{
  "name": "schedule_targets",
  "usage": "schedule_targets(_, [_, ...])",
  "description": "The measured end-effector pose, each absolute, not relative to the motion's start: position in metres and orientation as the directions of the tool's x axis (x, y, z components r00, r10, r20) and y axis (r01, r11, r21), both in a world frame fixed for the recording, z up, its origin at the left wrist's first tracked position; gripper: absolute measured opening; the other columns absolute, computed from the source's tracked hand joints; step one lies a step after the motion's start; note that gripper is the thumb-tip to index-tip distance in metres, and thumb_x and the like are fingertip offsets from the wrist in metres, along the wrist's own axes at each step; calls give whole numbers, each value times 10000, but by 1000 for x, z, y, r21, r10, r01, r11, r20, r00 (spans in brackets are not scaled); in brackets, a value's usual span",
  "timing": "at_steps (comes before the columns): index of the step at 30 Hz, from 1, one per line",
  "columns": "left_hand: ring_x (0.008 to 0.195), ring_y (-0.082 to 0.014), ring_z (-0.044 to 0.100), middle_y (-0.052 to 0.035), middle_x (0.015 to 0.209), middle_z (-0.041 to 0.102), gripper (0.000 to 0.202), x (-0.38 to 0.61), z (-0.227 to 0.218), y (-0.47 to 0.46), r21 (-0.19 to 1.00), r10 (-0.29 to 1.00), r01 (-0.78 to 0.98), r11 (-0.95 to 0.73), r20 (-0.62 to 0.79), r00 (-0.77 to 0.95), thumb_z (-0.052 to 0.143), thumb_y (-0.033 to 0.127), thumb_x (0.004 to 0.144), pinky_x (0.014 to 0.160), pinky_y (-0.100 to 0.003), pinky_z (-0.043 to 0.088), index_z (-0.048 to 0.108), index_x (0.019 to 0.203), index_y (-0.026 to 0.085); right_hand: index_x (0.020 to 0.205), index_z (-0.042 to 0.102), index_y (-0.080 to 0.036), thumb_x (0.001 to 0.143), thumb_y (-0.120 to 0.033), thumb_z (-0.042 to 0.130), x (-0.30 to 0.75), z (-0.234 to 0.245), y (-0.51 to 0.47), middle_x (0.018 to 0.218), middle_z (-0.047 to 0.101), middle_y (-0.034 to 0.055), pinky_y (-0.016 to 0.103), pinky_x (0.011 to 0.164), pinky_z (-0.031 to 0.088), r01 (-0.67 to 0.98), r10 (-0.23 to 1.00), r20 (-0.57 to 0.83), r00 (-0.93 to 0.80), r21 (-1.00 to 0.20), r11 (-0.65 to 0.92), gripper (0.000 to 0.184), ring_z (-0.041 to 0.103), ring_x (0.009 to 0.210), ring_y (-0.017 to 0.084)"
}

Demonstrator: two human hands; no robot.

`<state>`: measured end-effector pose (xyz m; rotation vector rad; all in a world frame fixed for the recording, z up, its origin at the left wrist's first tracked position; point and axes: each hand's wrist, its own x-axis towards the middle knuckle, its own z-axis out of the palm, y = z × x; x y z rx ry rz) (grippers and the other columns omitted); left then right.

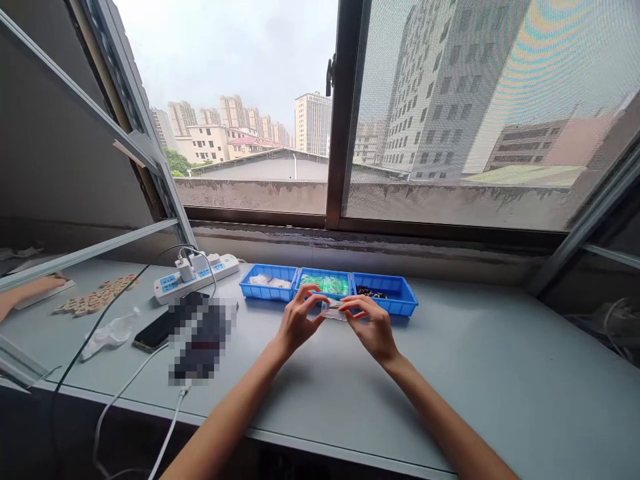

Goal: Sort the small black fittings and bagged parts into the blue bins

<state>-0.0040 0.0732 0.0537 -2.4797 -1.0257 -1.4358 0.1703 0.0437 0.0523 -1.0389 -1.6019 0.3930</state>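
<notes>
Between my two hands is a small clear plastic bag (334, 311), held up just in front of the bins. My left hand (299, 320) pinches its left side between thumb and fingers. On the other side, my right hand (371, 324) grips the bag's right edge in the same way. What lies inside the bag is too small to make out. Behind the hands stand three blue bins in a row: the left bin (269, 292) holds white pieces, the middle bin (325, 273) green packets, and the right bin (400, 300) small black parts.
A power strip (225, 267) with plugs sits left of the bins. Two phones, one black (155, 331) and one blurred out, lie nearby with white cables. Crumpled plastic (111, 335) and small wooden pieces (100, 299) are farther left, near another person's hand (45, 285). Metal frame posts flank the table.
</notes>
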Motion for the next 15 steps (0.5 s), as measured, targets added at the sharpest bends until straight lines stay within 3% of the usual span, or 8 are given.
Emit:
schedule_targets(6, [781, -152, 605, -59, 945, 576, 196, -6, 54, 81, 366, 589, 613, -700, 782, 205, 549, 325, 868, 662, -261, 519, 637, 749, 197, 1021, 612, -173, 754, -456, 591, 164, 54, 44, 771, 679, 63, 266, 459, 492, 261, 897, 436, 65, -875, 407, 389, 644, 654, 199])
schedule_targets(11, [841, -200, 581, -68, 928, 580, 130, -39, 61, 101, 584, 649, 756, -296, 704, -290, 578, 268, 811, 783, -337, 492, 666, 750, 194, 1030, 597, -174, 759, -451, 562, 166, 52, 44, 778, 666, 57, 265, 463, 471, 295, 909, 412, 56, -877, 379, 389, 621, 633, 186])
schedule_targets(15, [933, -299, 529, -118, 956, 577, 141, -72, 63, 113, 638, 619, 759, -125, 648, -443, 567, 248, 780, 836, -473, 433, 681, 734, 178, 1041, 592, -180, 760, -447, 534, 165, 50, 43, 787, 666, 55, 273, 493, 458, 344, 917, 396, 43, -868, 359, 391, 614, 636, 184])
